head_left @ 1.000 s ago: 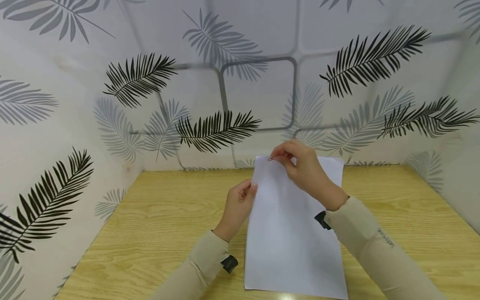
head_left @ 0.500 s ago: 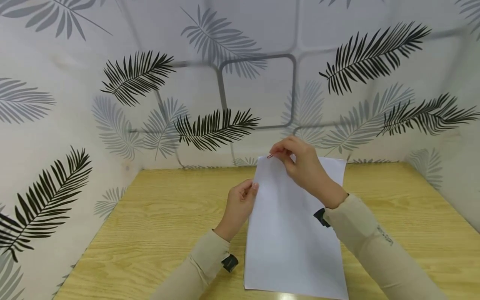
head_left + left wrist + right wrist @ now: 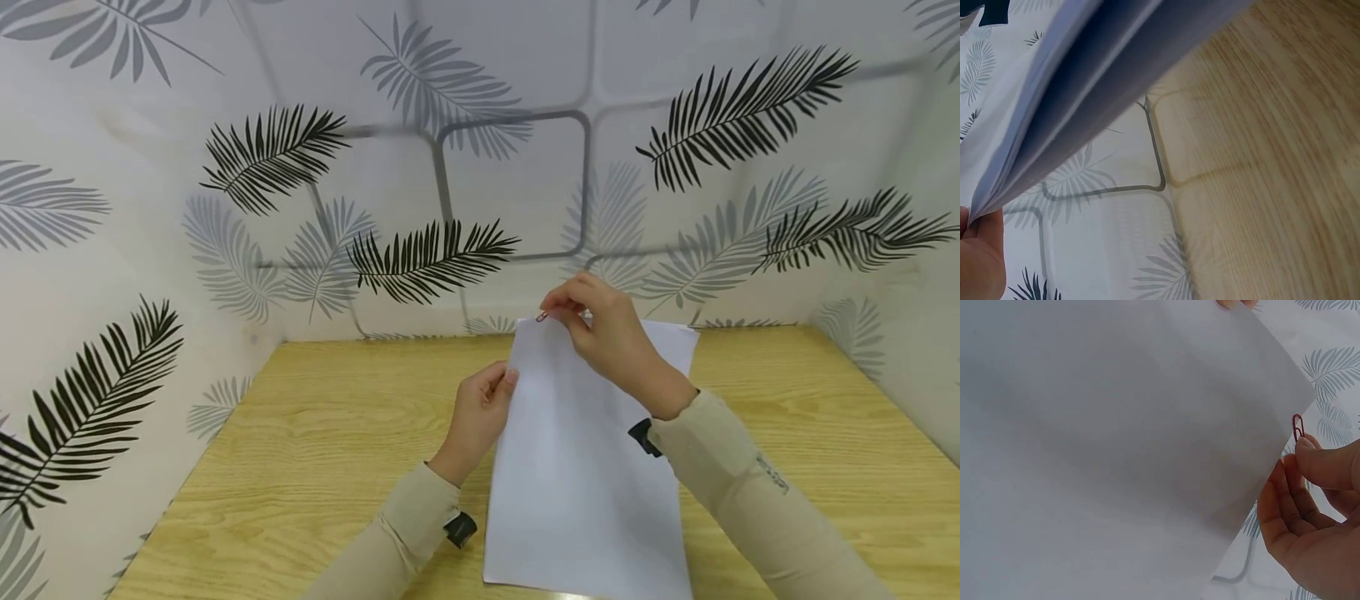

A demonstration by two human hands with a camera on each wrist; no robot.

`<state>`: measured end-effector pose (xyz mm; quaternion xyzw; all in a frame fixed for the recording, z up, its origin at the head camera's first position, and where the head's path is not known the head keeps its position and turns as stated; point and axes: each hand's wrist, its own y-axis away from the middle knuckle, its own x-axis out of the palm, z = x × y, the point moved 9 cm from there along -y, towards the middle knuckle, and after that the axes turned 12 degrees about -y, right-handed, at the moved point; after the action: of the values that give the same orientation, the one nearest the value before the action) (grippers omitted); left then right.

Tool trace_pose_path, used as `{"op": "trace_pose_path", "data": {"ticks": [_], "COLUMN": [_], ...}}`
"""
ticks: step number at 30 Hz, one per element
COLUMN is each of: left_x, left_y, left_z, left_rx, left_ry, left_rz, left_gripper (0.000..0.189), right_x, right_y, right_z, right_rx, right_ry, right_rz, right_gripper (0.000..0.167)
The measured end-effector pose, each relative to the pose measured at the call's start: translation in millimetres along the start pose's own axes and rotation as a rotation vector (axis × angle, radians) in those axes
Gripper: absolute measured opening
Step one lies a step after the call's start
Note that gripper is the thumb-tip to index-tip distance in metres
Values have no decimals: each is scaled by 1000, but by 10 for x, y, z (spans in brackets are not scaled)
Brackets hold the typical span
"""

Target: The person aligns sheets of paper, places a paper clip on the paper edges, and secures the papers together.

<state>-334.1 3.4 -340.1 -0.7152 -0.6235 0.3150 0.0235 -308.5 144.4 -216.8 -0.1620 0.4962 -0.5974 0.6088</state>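
Observation:
Several white paper sheets (image 3: 585, 467) are held in a loose stack, tilted up off the table; in the left wrist view the paper edges (image 3: 1085, 94) fan apart with gaps between them. My left hand (image 3: 480, 412) pinches the stack's left edge near its upper corner. Between thumb and forefinger of my right hand (image 3: 607, 342) is a small red paper clip (image 3: 542, 317), at the top edge near the upper left corner. In the right wrist view the paper clip (image 3: 1298, 427) overlaps the sheet's edge; whether it grips the sheets I cannot tell.
A wooden table (image 3: 337, 433) lies under the paper. Behind it and at the sides stand pale walls (image 3: 517, 192) with a leaf pattern. Black straps with small devices (image 3: 460, 528) sit at both wrists.
The paper's lower end has shifted slightly left and its upper right corner slightly right. Both hands have kept nearly the same place and hold.

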Motion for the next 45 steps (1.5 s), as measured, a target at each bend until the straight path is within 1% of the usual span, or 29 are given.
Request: {"op": "trace_pose_path", "data": {"ticks": [10, 16, 19, 22, 29, 34, 40, 45], "left_x": [10, 24, 21, 6, -105, -111, -108, -113], "left_y": [15, 6, 8, 19, 99, 109, 113, 119], "left_z": [33, 51, 37, -9, -307, -320, -308, -315], "left_rx": [22, 16, 14, 11, 28, 36, 54, 53], "left_ry": [27, 29, 29, 23, 14, 6, -4, -25], "left_rz": [-10, -16, -20, -24, -40, -45, -54, -64], "left_gripper": [19, 19, 18, 18, 15, 14, 14, 14], "right_x": [6, 1, 1, 3, 6, 6, 11, 12], "right_y": [7, 8, 10, 14, 12, 4, 11, 18], "right_z": [-5, -13, -20, -32, -37, -15, -22, -14], "right_rx": [17, 33, 45, 55, 58, 45, 65, 64], "right_ry": [-1, -11, -14, -7, -2, -7, 3, -2], "right_rz": [15, 15, 21, 31, 49, 53, 73, 86], "right_gripper": [14, 14, 14, 13, 14, 15, 15, 16]}}
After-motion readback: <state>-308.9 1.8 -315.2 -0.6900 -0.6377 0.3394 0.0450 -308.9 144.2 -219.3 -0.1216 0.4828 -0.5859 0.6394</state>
